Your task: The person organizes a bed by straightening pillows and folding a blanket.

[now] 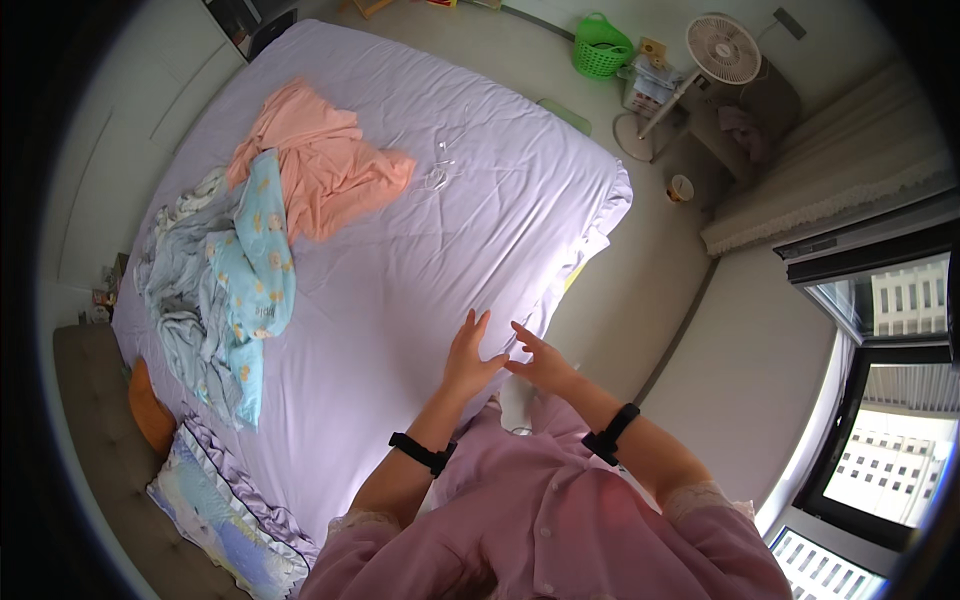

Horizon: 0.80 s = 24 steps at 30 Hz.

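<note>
Both of my hands reach out in front of my body, over the near edge of a bed with a lilac fitted sheet (375,300). My left hand (472,360) has its fingers spread and holds nothing. Close beside it, my right hand (540,362) is also spread and empty, the two thumbs near each other. Across the bed lie a crumpled peach-coloured cloth (322,165), a light blue printed cloth (262,262) and a rumpled grey-blue cloth (187,285). White wired earphones (436,176) rest on the sheet.
A patterned pillow (225,510) and an orange-brown object (150,405) are by the padded headboard (90,420). Beyond the bed stand a green plastic basket (601,51), a pedestal fan (723,49) and a paper cup (679,189). An open window (877,300) and a long curtain (817,172) are at right.
</note>
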{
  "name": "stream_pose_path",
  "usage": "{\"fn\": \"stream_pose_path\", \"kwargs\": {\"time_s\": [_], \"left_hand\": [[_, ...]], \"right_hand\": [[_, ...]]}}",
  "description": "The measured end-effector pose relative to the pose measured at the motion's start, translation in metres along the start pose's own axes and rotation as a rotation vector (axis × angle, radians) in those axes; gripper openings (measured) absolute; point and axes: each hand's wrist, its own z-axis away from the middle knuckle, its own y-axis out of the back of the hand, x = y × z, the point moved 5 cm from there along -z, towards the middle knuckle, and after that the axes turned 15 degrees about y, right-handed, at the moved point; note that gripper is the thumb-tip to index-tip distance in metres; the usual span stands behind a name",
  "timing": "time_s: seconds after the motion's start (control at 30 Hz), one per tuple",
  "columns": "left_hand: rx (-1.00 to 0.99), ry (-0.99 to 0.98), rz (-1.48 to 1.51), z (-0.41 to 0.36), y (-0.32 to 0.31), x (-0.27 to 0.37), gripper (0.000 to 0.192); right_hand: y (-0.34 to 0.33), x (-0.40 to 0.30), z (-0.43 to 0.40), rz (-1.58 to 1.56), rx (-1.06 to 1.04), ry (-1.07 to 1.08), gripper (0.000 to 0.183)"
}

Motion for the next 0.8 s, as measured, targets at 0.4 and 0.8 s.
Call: {"fn": "stream_pose_path", "kwargs": {"time_s": [0.4,0.8], "left_hand": [[-0.144,0.151,-0.147,-0.090,-0.129,0.051,0.073],[-0.187,0.247,-0.446,-0.176,-0.226,0.069,0.068]], "right_hand": [[0.122,0.147,-0.044,0.114,-0.022,-0.160,0.076],[0.181,0.226,-0.097,0.418,0.053,-0.139,0.067]]}}
